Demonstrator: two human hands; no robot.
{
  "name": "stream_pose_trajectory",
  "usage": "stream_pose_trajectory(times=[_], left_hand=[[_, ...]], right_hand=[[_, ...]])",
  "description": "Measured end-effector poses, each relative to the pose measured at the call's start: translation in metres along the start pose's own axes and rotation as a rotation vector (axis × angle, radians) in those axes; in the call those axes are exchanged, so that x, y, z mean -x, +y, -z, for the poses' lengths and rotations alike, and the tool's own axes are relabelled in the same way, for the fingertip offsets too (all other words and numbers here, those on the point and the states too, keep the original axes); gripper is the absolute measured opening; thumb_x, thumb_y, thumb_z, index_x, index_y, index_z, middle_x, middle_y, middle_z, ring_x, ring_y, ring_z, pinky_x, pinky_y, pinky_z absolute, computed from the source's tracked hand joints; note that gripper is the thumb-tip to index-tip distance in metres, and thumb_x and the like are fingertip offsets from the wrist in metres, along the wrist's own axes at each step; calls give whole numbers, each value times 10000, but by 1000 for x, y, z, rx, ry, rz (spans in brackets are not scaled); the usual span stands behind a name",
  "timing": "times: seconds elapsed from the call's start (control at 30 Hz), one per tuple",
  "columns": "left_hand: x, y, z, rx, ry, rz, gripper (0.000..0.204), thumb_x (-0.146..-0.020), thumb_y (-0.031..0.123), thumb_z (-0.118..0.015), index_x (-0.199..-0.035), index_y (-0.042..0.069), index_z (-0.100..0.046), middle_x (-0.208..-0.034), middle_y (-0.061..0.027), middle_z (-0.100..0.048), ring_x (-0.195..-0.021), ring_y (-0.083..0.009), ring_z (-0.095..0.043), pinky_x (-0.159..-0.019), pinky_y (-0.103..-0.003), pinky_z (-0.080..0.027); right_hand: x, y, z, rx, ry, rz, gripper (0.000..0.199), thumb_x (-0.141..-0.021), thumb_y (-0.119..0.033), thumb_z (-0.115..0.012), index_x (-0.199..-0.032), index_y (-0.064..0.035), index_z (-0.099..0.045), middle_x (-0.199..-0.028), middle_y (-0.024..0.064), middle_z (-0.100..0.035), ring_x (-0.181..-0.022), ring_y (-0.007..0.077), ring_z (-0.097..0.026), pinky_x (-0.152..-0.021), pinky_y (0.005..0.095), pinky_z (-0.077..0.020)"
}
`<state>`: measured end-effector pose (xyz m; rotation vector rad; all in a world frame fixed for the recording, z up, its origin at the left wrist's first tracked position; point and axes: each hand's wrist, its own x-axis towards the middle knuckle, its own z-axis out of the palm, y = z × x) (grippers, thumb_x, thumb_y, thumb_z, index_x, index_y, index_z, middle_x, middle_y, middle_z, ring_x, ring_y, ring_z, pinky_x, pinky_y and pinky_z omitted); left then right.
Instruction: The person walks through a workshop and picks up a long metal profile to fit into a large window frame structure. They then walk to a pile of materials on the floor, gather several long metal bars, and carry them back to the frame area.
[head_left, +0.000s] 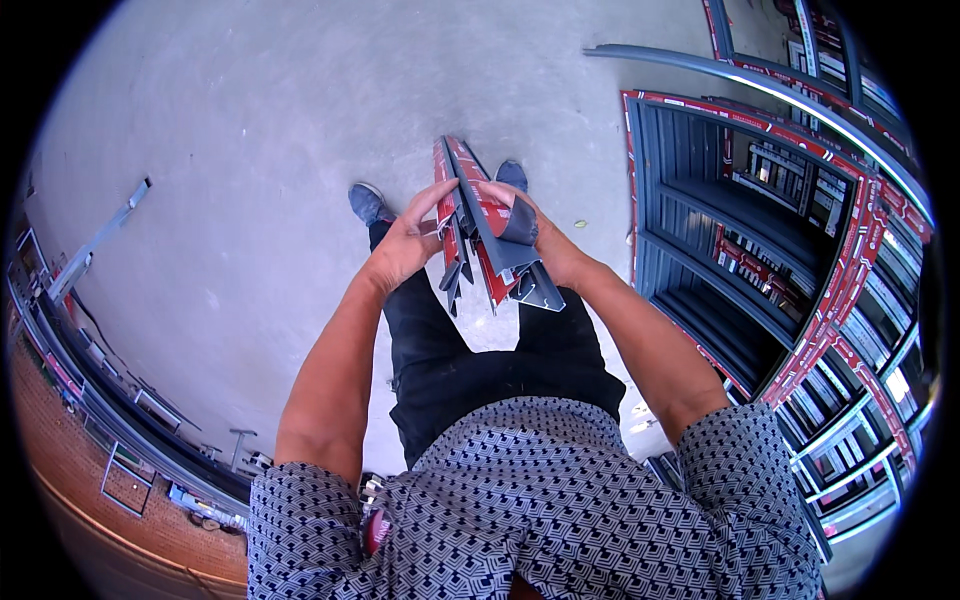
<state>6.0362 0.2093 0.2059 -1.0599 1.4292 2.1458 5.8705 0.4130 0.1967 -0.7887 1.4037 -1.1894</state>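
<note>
A bundle of dark grey metal profiles (pixel 483 225) with red protective film is held in front of my legs, its cut ends toward me. My left hand (pixel 410 238) grips the bundle's left side, thumb over the top. On the right side my right hand (pixel 545 235) is closed round it, with a loose flap of grey-backed film (pixel 520 222) peeling up beside the fingers. Some fingertips of both hands are hidden behind the profiles.
At the right stand stacked frames (pixel 760 120) with red film, and a long bar (pixel 690 62) juts out from them over the grey floor (pixel 300 90). Racked profiles (pixel 120 385) line the left, where a single bar (pixel 105 235) sticks out. A small leaf (pixel 580 224) lies near my right shoe.
</note>
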Motion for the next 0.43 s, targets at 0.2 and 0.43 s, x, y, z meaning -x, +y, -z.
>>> stream_pose_trajectory(times=[0.2,0.43], left_hand=[[3,-11,4,494,132,149,737,-923,356,-644,-1583,78,-469,-1594,-133,-415,-1451,-325,-423,-1173,-614,-356],[-12,-28,-19,790,142,257,679,-968,567,-667,-1433,88,-545,-1343,-127,-669,-1136,-250,-702,-880,-420,-609]], right_hand=[[-5,-5,-2,53,-55,20,1124,-713,-107,-925,-1648,-217,-310,-1693,111,-295,-1554,323,-343,-1293,435,-282],[-13,-9,-11,165,-120,-22,1224,-652,-24,-932,-1658,-209,-260,-1691,107,-255,-1564,340,-304,-1292,438,-291]])
